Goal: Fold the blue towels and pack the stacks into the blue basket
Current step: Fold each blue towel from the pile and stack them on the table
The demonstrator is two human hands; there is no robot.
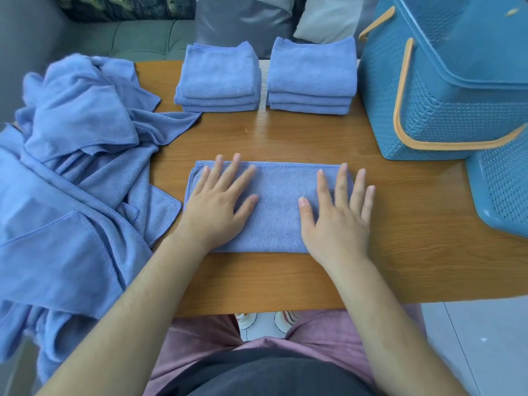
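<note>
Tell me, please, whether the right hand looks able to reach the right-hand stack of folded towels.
Probably yes. The right hand lies flat on the towel being folded, and only bare table separates it from the right-hand stack straight ahead. The blue basket stands off to the side, outside that path.

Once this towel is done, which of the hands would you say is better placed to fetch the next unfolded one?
Probably the left hand: the pile of unfolded towels lies right beside it, while the right hand rests on the other end of the folded towel, nearer the blue basket.
</note>
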